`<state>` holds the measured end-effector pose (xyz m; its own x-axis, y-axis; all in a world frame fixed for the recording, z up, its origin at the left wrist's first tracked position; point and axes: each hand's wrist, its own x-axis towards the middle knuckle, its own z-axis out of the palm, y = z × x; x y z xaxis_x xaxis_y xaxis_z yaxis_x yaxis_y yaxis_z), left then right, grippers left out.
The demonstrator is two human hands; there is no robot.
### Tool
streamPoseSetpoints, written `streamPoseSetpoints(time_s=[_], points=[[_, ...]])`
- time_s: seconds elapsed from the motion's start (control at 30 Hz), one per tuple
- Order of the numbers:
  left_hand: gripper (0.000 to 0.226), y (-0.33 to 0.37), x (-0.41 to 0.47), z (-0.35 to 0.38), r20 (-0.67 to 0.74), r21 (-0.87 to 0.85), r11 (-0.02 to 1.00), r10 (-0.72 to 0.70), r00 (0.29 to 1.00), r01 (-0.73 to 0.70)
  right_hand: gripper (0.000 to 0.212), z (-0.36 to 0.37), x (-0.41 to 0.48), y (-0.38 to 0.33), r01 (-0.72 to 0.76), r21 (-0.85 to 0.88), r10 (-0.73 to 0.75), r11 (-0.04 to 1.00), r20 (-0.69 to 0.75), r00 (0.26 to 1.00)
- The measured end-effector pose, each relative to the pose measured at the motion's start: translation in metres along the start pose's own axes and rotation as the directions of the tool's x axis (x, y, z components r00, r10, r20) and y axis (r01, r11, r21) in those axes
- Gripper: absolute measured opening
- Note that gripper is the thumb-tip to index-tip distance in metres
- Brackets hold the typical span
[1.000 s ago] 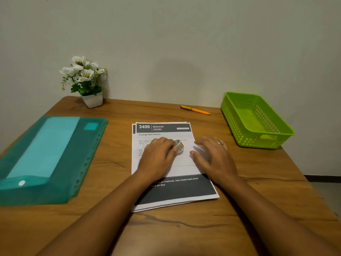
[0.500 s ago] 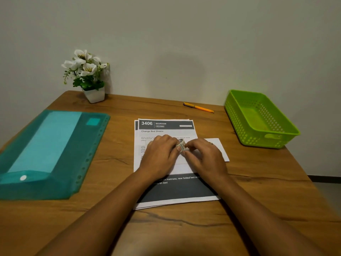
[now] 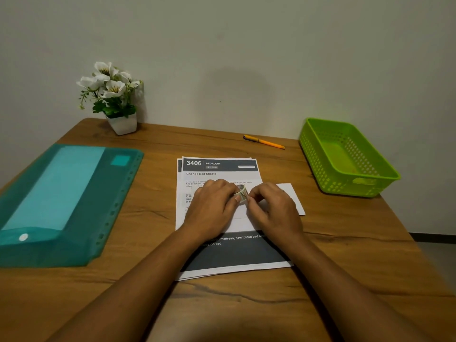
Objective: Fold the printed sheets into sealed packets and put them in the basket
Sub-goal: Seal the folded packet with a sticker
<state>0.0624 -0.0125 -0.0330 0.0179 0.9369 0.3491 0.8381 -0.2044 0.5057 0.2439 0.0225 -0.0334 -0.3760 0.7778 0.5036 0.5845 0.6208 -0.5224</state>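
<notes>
Left hand (image 3: 213, 206) curled round tape roll (image 3: 242, 192) at centre of table (image 3: 357, 255). Right hand (image 3: 274, 209) pinches roll's edge from 3 o'clock. Both over folded packet (image 3: 292, 199), atop printed sheets (image 3: 222, 174). Green basket (image 3: 318, 161) at 2 o'clock, well apart. Pen (image 3: 265, 142) at 12; teal folder (image 3: 61, 201) at 9; potted flowers (image 3: 113, 95) at 11.

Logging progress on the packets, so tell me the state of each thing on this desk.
tape roll: on edge between both hands.
left hand: grips the tape roll.
right hand: pinches at the roll's edge.
folded sheet: flat under the right hand, seal not visible.
printed sheets: flat, unfolded stack.
basket: upright, no packets inside.
folder: flat, flap closed.
pen: lying flat.
flower pot: upright.
</notes>
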Motion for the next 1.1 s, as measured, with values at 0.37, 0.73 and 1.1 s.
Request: streamPoseSetpoints(time_s=[0.37, 0.73, 1.1], points=[[0.017, -0.005, -0.001, 0.002, -0.019, -0.048, 0.999, 0.002, 1.000, -0.003, 0.003, 0.000, 0.000, 0.000, -0.038, 0.050, 0.038, 0.998, 0.001, 0.999], [0.015, -0.006, 0.001, 0.003, -0.049, -0.105, 0.994, -0.016, 0.999, 0.011, 0.007, 0.000, 0.004, 0.010, -0.250, 0.279, 0.283, 0.927, -0.087, 0.955], [0.010, -0.023, 0.073, -0.030, -0.081, -0.199, 0.972, -0.146, 0.986, 0.128, 0.010, 0.003, 0.007, 0.020, -0.349, 0.442, 0.416, 0.826, -0.062, 0.907]])
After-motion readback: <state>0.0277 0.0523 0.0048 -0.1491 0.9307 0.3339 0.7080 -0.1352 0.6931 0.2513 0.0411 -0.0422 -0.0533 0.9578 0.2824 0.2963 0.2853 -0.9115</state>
